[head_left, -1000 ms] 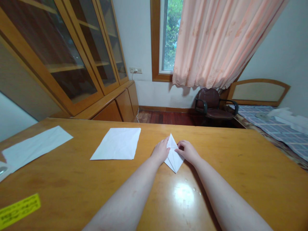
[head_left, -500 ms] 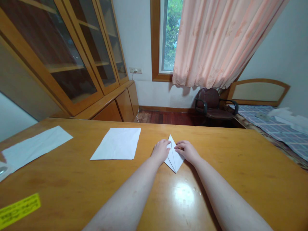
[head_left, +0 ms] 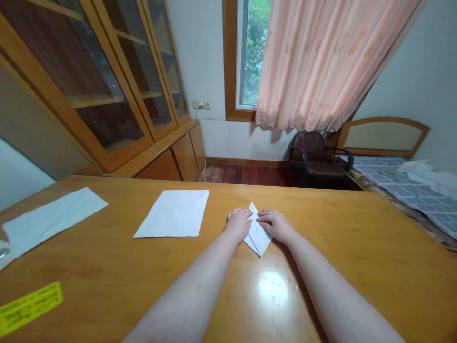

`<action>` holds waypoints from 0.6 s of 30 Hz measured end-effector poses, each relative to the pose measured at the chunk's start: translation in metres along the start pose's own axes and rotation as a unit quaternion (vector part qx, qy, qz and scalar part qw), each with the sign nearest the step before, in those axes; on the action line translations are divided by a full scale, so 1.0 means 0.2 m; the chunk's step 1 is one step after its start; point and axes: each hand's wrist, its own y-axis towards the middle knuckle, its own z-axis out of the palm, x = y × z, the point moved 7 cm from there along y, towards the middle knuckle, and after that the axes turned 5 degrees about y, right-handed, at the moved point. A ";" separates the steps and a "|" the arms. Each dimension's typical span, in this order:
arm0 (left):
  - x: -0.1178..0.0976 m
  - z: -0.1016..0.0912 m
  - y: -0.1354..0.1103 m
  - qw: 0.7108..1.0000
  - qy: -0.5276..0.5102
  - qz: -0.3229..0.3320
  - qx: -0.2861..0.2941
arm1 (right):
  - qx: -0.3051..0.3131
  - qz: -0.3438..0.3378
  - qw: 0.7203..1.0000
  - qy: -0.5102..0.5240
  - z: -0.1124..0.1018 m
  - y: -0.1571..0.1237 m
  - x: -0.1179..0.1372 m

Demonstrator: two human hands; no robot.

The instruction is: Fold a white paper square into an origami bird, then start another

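Note:
A white sheet of folded paper (head_left: pixel 262 241) lies on the table in a kite shape, its points facing away from me and toward me, with crease lines running down its middle. My left hand (head_left: pixel 238 223) holds its left side, fingers bent over the upper half and pressed together. On the right side, my right hand (head_left: pixel 274 223) grips the paper with its fingertips close to the centre line. Both hands partly cover the side corners. The fingertips of the two hands are only a small gap apart.
Left of my hands lies a flat white paper stack (head_left: pixel 174 214). Farther left is a long white paper strip (head_left: pixel 57 219), with a yellow label (head_left: pixel 30 307) nearer me. The wooden table (head_left: pixel 357 247) ends at a far edge, beyond which stand a chair (head_left: pixel 312 155) and a glass-door cabinet (head_left: pixel 117 85).
The fingers of my right hand have stretched a little farther left and up over the paper. My left hand has barely shifted. The paper's far tip sits slightly lower in view.

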 end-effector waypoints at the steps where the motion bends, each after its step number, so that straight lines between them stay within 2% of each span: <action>1: 0.00 0.00 0.00 1.000 0.002 0.006 -0.001 | 0.006 0.007 1.000 -0.003 0.00 0.00 0.00; 9: -0.02 0.02 -0.01 0.999 0.005 0.037 -0.001 | 0.041 0.044 0.998 -0.025 0.02 -0.01 -0.01; 14: -0.03 0.02 0.00 0.999 -0.012 0.041 0.005 | 0.019 0.033 0.999 0.001 0.01 -0.01 -0.01; 18: -0.04 -0.01 0.00 0.999 -0.021 0.042 0.004 | -0.004 0.018 0.999 0.034 0.00 -0.01 -0.01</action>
